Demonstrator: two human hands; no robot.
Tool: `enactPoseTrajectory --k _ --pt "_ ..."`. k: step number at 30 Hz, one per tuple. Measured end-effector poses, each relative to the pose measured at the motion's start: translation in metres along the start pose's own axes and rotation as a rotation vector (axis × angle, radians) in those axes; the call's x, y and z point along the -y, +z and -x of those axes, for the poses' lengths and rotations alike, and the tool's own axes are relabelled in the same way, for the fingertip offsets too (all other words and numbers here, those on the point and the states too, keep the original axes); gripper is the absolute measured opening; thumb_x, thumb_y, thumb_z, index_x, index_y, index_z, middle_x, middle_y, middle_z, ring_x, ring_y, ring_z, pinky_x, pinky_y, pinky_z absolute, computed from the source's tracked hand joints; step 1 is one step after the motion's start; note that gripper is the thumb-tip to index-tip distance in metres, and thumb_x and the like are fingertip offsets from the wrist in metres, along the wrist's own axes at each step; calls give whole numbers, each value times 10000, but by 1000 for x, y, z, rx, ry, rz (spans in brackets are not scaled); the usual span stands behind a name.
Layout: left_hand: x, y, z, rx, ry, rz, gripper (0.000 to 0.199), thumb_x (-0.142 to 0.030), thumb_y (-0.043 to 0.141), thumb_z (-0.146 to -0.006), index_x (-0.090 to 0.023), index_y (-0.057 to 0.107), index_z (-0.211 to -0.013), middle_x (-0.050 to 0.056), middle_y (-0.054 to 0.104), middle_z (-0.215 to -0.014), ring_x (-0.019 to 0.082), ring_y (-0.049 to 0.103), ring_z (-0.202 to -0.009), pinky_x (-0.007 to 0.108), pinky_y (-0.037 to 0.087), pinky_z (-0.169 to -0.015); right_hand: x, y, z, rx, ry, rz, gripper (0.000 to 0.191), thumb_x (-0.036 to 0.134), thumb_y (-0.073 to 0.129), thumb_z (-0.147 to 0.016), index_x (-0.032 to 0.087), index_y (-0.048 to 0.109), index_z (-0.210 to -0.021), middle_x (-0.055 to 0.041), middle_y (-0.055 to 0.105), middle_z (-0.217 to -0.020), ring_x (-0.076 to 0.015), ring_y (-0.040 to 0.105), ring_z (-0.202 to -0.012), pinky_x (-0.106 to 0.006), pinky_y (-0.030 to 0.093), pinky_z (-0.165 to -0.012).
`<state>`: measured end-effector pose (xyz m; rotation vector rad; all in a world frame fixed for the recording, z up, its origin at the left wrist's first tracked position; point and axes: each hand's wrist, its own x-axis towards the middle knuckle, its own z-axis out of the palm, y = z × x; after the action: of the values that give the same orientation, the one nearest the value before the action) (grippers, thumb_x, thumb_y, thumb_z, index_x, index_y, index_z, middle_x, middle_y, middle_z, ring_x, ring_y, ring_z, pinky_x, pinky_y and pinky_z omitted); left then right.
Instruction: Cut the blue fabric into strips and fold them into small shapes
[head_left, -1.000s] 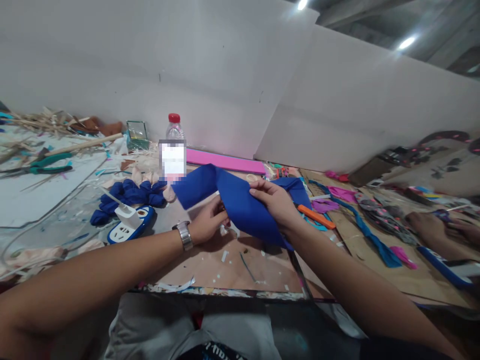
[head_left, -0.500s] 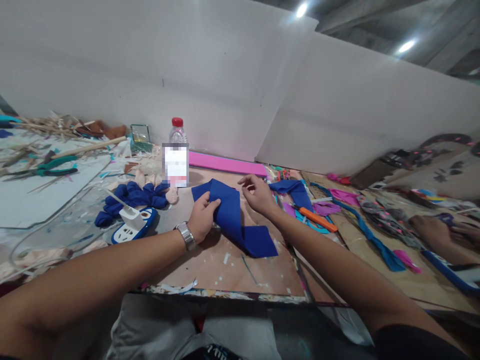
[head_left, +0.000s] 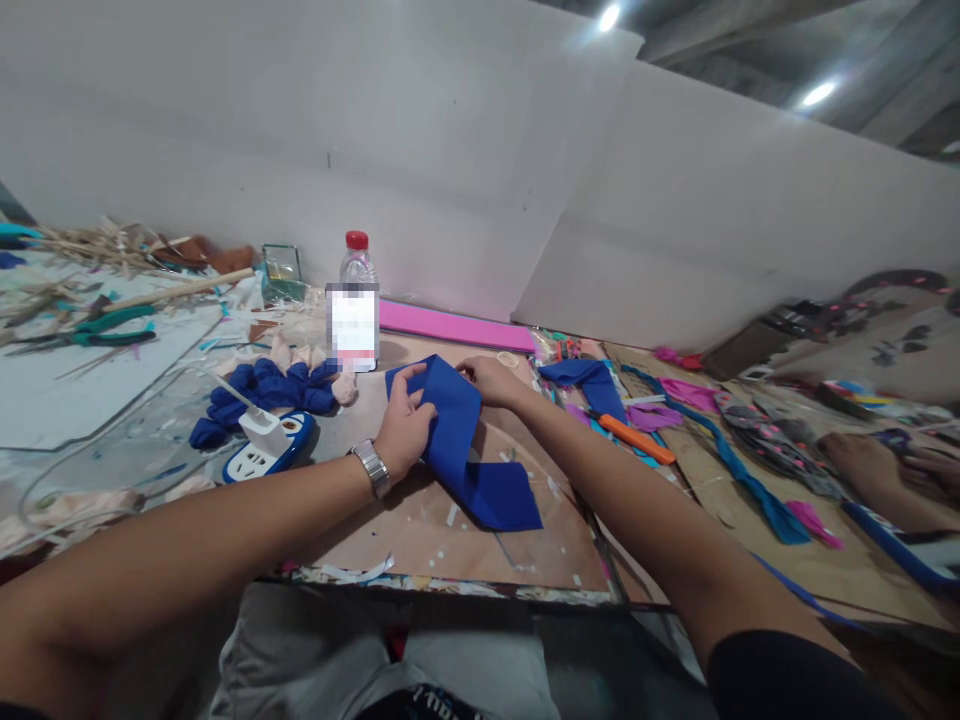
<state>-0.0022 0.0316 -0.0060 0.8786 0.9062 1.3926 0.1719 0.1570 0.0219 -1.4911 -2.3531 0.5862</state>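
Note:
A wide strip of blue fabric [head_left: 450,420] lies folded at an angle, its upper part raised and its tail on the work board. My left hand [head_left: 405,428], with a metal watch at the wrist, grips the strip's left side between thumb and fingers. At the strip's upper right edge is my right hand [head_left: 495,382], its fingers curled in against the fabric. The fingertips of that hand are partly hidden. A second blue strip [head_left: 592,380] lies folded to the right of my right hand.
A blue-and-white power strip [head_left: 262,455] with a plug and gathered blue fabric pieces [head_left: 262,390] lie on the left. Behind stands a red-capped bottle [head_left: 358,265] beside a pink bar [head_left: 457,325]. An orange cutter [head_left: 637,438] is at right. Another person's hand [head_left: 862,465] works far right.
My right hand has come down and in to the strip's upper right edge. The strip's tail has shifted slightly left and toward me. My left hand keeps its hold with fingers repositioned.

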Motion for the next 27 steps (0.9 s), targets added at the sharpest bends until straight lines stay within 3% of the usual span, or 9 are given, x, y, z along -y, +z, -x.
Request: enactPoseTrajectory --k 4,7,10,15,19,23,25,27 --pt "1 -2 -1 -3 75 -81 682 -94 553 -696 -219 567 -1366 46 731 -1097 120 625 -724 208 492 -615 -6 -11 16 -26 91 -175 118 182 715 -717 158 722 -832 -98 766 -855 -219 657 -781 -303 488 -747" --pt "3 -4 -1 -16 61 -156 629 -101 534 -735 -197 661 -1343 74 739 -1150 145 651 -778 230 517 -639 -10 -20 36 -69 176 -400 193 223 680 -707 195 623 -889 -51 722 -828 -156 587 -632 -273 465 -606" --pt "4 -6 -1 -6 65 -199 660 -111 535 -773 -196 631 -1420 85 739 -1217 180 694 -863 271 568 -717 -7 -22 60 -90 231 -662 214 285 613 -723 234 507 -902 -1 674 -784 -112 498 -523 -241 413 -505" --pt "6 -7 1 93 206 -240 633 -113 602 -808 -191 617 -1436 91 673 -1401 244 660 -1201 363 530 -1061 10 -2 94 7 279 -974 344 431 688 -732 252 395 -723 102 380 -478 -74 255 -406 -219 283 -412" --pt "5 -8 3 156 233 -296 571 -148 591 -867 -190 602 -1436 99 638 -1454 267 616 -1300 428 456 -1167 21 15 104 32 273 -1126 495 592 782 -741 247 432 -686 129 287 -374 -70 245 -374 -222 301 -416" --pt "3 -7 4 207 237 -353 513 -197 612 -902 -195 575 -1413 101 609 -1454 243 609 -1275 384 487 -1102 24 16 108 -114 231 -1204 517 538 897 -684 228 485 -714 128 350 -389 -58 286 -377 -206 246 -413" --pt "3 -6 5 206 210 -339 461 -224 654 -893 -209 571 -1345 92 617 -1389 199 660 -1094 325 542 -937 22 12 110 -223 199 -1216 514 508 926 -671 220 505 -721 127 371 -415 -50 299 -388 -207 260 -425" --pt "5 -5 5 182 162 -308 379 -252 693 -879 -217 550 -1228 54 647 -1212 129 637 -826 262 522 -740 18 8 111 -350 168 -1216 510 493 945 -656 213 526 -738 123 398 -460 -45 320 -410 -208 279 -442"
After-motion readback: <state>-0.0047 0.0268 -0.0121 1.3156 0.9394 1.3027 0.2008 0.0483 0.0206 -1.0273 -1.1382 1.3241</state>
